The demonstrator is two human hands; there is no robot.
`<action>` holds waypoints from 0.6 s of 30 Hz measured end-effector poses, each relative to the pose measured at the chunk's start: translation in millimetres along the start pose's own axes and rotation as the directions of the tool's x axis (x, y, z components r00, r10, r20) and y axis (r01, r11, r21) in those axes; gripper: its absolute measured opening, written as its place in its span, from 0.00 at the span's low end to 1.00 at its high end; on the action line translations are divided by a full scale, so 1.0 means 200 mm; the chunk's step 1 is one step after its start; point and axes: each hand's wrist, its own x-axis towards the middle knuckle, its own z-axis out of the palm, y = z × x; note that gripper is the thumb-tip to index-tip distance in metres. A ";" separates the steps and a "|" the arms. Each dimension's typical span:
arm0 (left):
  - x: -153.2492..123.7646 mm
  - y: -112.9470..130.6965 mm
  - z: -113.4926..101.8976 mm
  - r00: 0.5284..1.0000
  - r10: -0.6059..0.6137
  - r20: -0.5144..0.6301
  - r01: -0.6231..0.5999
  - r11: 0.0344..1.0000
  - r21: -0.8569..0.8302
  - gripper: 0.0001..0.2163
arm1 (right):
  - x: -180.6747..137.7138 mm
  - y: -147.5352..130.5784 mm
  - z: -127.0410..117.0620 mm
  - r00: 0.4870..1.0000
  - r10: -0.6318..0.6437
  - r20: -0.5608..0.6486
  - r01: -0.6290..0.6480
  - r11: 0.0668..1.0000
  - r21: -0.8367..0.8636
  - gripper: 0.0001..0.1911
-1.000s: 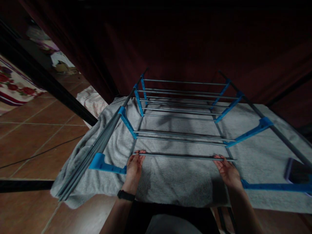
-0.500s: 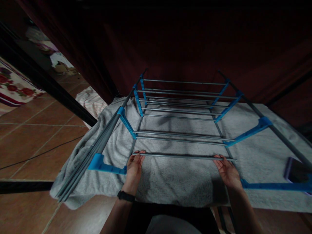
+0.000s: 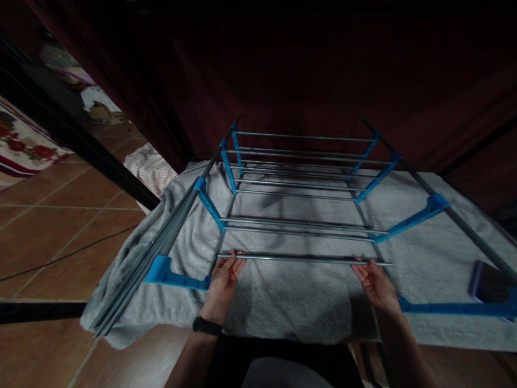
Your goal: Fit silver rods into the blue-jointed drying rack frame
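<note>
A thin grey metal rod lies crosswise before me, held at both ends. My left hand is closed on it near its left end, fingers underneath and thumb on top. Near the other end, my right hand pinches the same rod. Ahead stands a partly built rack of grey tubes with blue plastic brackets, several rods joining its two sides. The nearest blue brackets, left and right, have no rod between them.
A bundle of grey tubes leans along the left side of the grey blanket. On the right lies a phone. A dark bed-frame post slants at left, over the tiled floor. A dark red curtain hangs behind.
Both hands have shifted slightly inward along the rod. The rod and the rack stay nearly where they were.
</note>
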 end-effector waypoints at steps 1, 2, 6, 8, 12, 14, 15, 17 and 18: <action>-0.01 -0.01 0.01 1.000 -0.012 0.004 0.012 1.000 -0.001 0.10 | 0.00 0.00 0.00 1.000 0.004 -0.003 -0.004 1.000 -0.004 0.13; -0.01 -0.01 0.01 1.000 -0.022 0.011 0.022 1.000 -0.002 0.10 | 0.00 0.00 0.00 1.000 0.006 -0.008 -0.006 1.000 -0.007 0.13; -0.03 -0.05 0.05 0.997 -0.067 0.040 0.067 0.998 0.000 0.11 | 0.00 0.00 0.00 1.000 0.002 -0.006 -0.002 1.000 -0.011 0.13; -0.03 -0.06 0.07 0.996 -0.079 0.038 0.079 0.997 0.006 0.11 | 0.00 0.00 0.00 1.000 0.001 0.007 -0.001 1.000 -0.018 0.13; -0.03 -0.06 0.10 0.996 -0.084 0.010 0.084 0.996 0.010 0.12 | 0.00 -0.01 0.00 1.000 0.006 0.028 -0.005 1.000 -0.029 0.13; -0.04 -0.06 0.12 0.997 -0.078 -0.011 0.078 0.997 0.001 0.13 | -0.01 -0.01 0.00 0.999 0.000 0.033 0.001 1.000 -0.030 0.13; -0.04 -0.06 0.12 0.997 -0.075 -0.027 0.075 0.997 -0.004 0.13 | -0.01 -0.01 0.00 0.999 -0.004 0.037 0.006 0.999 -0.032 0.13; -0.04 -0.06 0.13 0.996 -0.071 -0.058 0.070 0.997 -0.009 0.13 | -0.02 -0.01 0.01 0.999 -0.014 0.038 0.015 0.999 -0.035 0.13; -0.04 -0.06 0.14 0.995 -0.070 -0.069 0.070 0.998 -0.009 0.14 | -0.02 0.00 0.01 0.999 -0.019 0.034 0.020 0.999 -0.035 0.13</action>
